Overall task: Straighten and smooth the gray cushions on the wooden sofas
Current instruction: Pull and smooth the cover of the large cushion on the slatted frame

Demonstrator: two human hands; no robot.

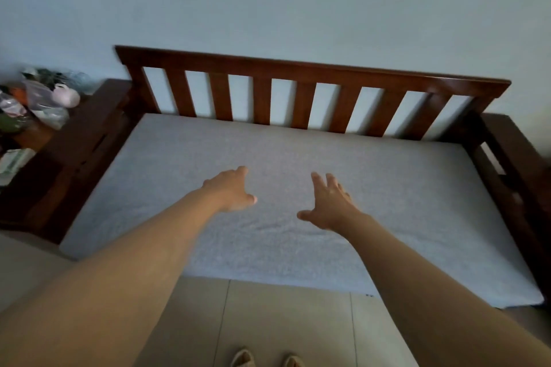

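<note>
Both hands, left hand [231, 192] and right hand [326, 207], hover spread and empty over the gray cushion [387, 188]. I'd press flat and sweep outward across the ripple [277, 225] near its front edge

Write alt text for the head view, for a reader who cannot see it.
Two bare hands, left and right, reach with open fingers over a gray cushion on a wooden sofa with a slatted back. Faint wrinkles lie between the hands; bags sit on a side table at left.
</note>
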